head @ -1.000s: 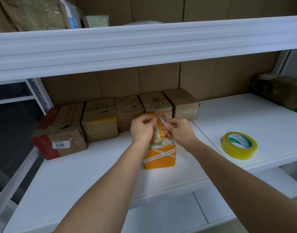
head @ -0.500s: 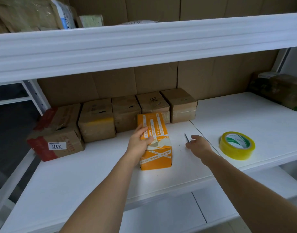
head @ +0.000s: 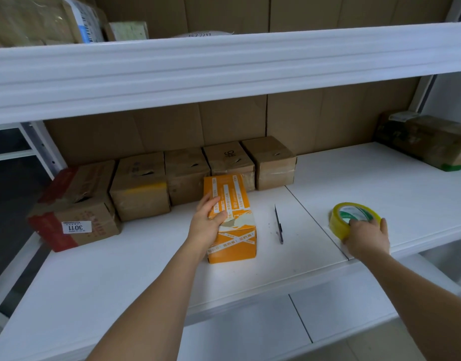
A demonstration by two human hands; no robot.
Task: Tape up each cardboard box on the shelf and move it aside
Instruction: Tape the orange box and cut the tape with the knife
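Observation:
An orange cardboard box [head: 232,204] with white printed strips lies on the white shelf [head: 146,256], in the middle. My left hand [head: 207,220] rests on its top left edge, fingers and thumb curled over the corner. To the right, my right hand [head: 367,237] grips the near side of a yellow tape roll [head: 352,217] that lies flat on the shelf. A small dark knife [head: 278,225] lies on the shelf between box and roll, touched by neither hand.
Several brown boxes [head: 187,175] stand in a row against the cardboard back wall, with a red-taped box [head: 75,207] at the far left. A dark wrapped parcel [head: 432,142] sits at the back right. An upper shelf [head: 224,63] overhangs close above.
Both hands were working at the top of the orange box. My right hand laid the knife down and moved right onto the tape roll. My left hand stays on the box.

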